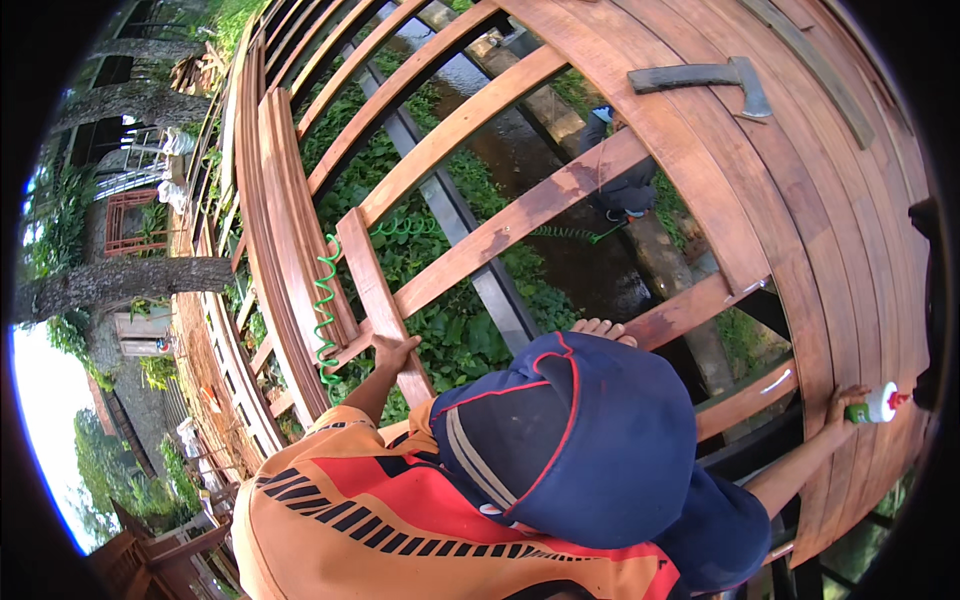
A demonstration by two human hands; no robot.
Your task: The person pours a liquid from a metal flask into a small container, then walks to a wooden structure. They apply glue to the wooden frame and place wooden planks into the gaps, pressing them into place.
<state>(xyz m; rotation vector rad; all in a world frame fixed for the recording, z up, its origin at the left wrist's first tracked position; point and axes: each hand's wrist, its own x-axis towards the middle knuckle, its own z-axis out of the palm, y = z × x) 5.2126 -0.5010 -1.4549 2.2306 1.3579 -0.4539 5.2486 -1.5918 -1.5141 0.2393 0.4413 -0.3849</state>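
Observation:
My left hand [397,352] grips a short reddish-brown wooden board [372,275], which lies across the joists at the left; some of its fingers are hidden. Far out to the right, my right hand [845,402] is closed around a white glue bottle [878,404] with a green label and red cap. The bottle lies sideways over the laid deck boards [740,160], cap pointing right. White glue streaks [775,381] mark the joist nearest that hand, and another smear [750,288] shows on the joist beyond. My bent knee [620,440] in navy cloth hides the middle.
An axe [700,80] rests on the decking. Long boards [290,220] are stacked at left, with a green coiled hose [326,300] over them. Gaps between joists [520,215] open onto plants and water. Below, a person [625,185] in dark clothes is partly visible.

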